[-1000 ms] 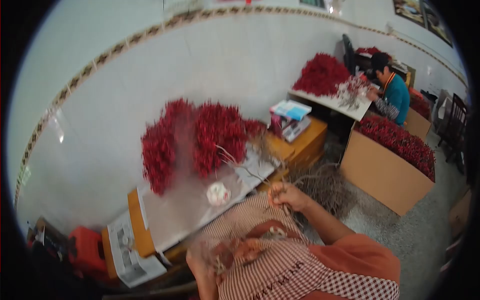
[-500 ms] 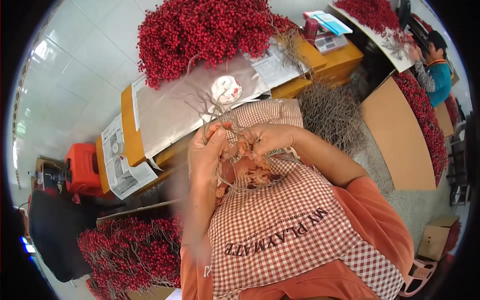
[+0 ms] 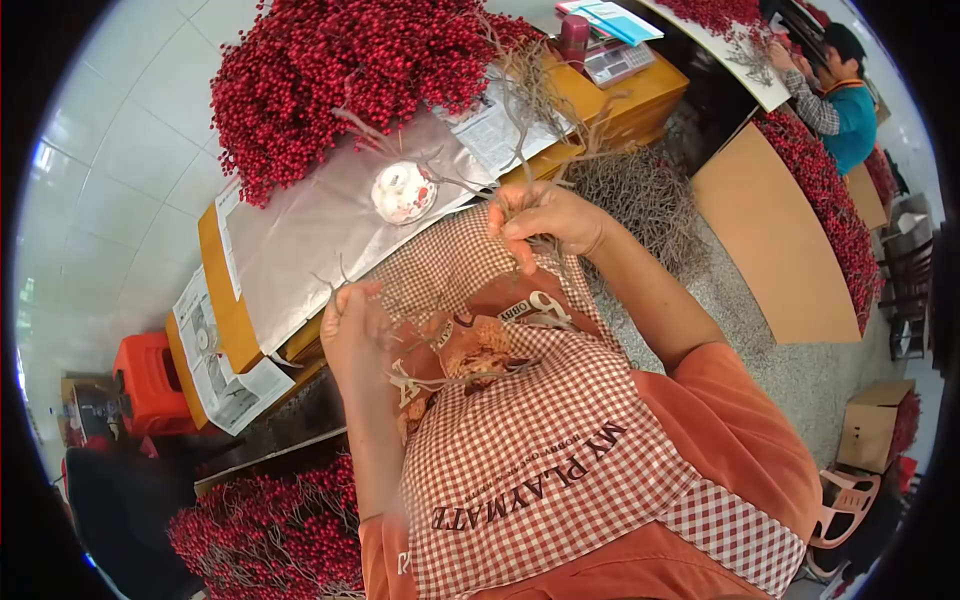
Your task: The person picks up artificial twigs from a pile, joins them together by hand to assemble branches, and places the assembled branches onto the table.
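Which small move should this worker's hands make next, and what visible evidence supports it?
Probably bring the left hand across to the right hand, so their twigs can be gathered together. The hands are apart above the checked apron; the right grips bare branches, while the left seems to pinch a thin twig, though blur obscures its grip.

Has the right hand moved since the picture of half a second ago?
Yes: judged against the round white object, the right hand has moved rightward and up in view.
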Demonstrator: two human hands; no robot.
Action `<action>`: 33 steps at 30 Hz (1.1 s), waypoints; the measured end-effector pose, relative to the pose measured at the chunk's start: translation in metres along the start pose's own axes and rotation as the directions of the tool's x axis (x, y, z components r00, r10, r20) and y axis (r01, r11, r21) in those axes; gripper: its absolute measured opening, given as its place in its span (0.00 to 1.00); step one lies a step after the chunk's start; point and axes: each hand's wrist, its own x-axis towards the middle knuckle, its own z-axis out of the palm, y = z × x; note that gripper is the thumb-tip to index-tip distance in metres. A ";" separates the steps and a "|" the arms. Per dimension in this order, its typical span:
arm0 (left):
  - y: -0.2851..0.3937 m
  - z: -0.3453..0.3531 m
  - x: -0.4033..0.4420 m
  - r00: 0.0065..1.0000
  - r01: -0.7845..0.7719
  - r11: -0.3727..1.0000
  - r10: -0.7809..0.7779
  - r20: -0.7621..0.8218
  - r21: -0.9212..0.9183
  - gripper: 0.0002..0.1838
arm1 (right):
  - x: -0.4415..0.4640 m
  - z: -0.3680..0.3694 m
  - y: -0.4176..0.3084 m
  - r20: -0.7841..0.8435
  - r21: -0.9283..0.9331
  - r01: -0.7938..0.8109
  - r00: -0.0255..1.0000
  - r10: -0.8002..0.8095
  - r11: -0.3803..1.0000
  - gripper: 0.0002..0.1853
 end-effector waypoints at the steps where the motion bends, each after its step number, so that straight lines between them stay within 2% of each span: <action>1: 0.000 0.001 0.000 1.000 0.004 1.000 -0.004 0.005 -0.001 0.11 | -0.002 -0.005 0.000 -0.024 0.004 0.046 0.999 -0.046 0.999 0.09; 3: 0.000 0.002 -0.001 0.997 0.051 0.999 -0.051 -0.049 -0.012 0.11 | -0.005 -0.012 0.004 -0.037 0.044 0.026 0.999 -0.025 0.999 0.10; 9: -0.008 -0.005 0.002 0.997 0.075 0.997 -0.074 -0.015 0.023 0.11 | -0.008 -0.028 0.005 -0.039 0.049 0.006 0.999 -0.004 0.999 0.12; 11: -0.011 -0.004 0.003 0.998 0.070 0.997 -0.069 -0.012 0.032 0.10 | -0.009 -0.036 -0.010 -0.099 -0.071 0.096 0.990 -0.102 0.993 0.14; 13: -0.013 -0.003 0.002 0.993 0.064 0.998 -0.061 -0.102 0.028 0.10 | -0.013 -0.051 -0.036 -0.170 -0.116 0.124 0.975 -0.143 0.985 0.16; 14: -0.013 0.001 0.000 0.990 0.072 0.997 -0.071 -0.125 0.001 0.10 | -0.016 -0.062 -0.053 -0.274 -0.177 0.117 0.948 -0.163 0.977 0.14; 15: -0.016 -0.004 0.002 0.991 0.067 0.998 -0.067 -0.119 -0.002 0.10 | -0.016 -0.075 -0.066 -0.371 -0.234 0.103 0.910 -0.187 0.967 0.12; 19: -0.029 -0.017 0.010 0.986 0.079 0.996 -0.073 -0.148 0.035 0.09 | 0.016 -0.155 -0.094 -0.484 -0.273 0.079 0.850 -0.208 0.959 0.12; 21: -0.031 -0.016 0.012 0.977 0.118 0.993 -0.115 -0.179 0.008 0.08 | 0.049 -0.220 -0.084 -0.576 -0.238 -0.118 0.816 -0.042 0.964 0.11; 22: -0.031 -0.015 0.014 0.976 0.121 0.993 -0.116 -0.187 0.012 0.08 | 0.064 -0.251 -0.071 -0.573 -0.231 -0.119 0.819 -0.036 0.966 0.11; 24: -0.031 -0.015 0.016 0.977 0.110 0.993 -0.103 -0.189 0.031 0.09 | 0.090 -0.288 -0.047 -0.768 -0.277 -0.391 0.639 0.043 0.878 0.19; 25: -0.031 -0.019 0.018 0.973 0.115 0.993 -0.105 -0.207 0.036 0.09 | 0.097 -0.296 -0.041 -0.759 -0.270 -0.396 0.648 0.058 0.878 0.19; 26: -0.029 -0.025 0.019 0.977 0.103 0.993 -0.089 -0.193 0.063 0.09 | 0.104 -0.303 -0.033 -0.802 -0.528 -0.568 0.578 -0.151 0.631 0.25; 27: -0.029 -0.031 0.020 0.981 0.091 0.992 -0.074 -0.178 0.087 0.09 | 0.110 -0.303 -0.030 -0.746 -0.657 -0.701 0.552 -0.373 0.277 0.31; 28: -0.030 -0.035 0.021 0.985 0.063 0.995 -0.051 -0.167 0.072 0.10 | 0.113 -0.282 -0.042 -0.802 -0.583 -0.761 0.484 -0.349 0.284 0.41; 29: -0.030 -0.037 0.020 0.982 0.071 0.995 -0.056 -0.183 0.072 0.10 | 0.116 -0.268 -0.041 -0.801 -0.588 -0.759 0.496 -0.337 0.280 0.41; 31: -0.025 -0.039 0.021 0.978 0.114 0.991 -0.101 -0.183 0.064 0.08 | 0.118 -0.255 -0.038 -0.794 -0.535 -0.664 0.183 -0.580 0.523 0.39; 33: -0.031 -0.045 0.023 0.980 0.117 0.993 -0.110 -0.164 0.034 0.10 | 0.121 -0.266 -0.034 -0.783 -0.539 -0.667 0.171 -0.598 0.515 0.37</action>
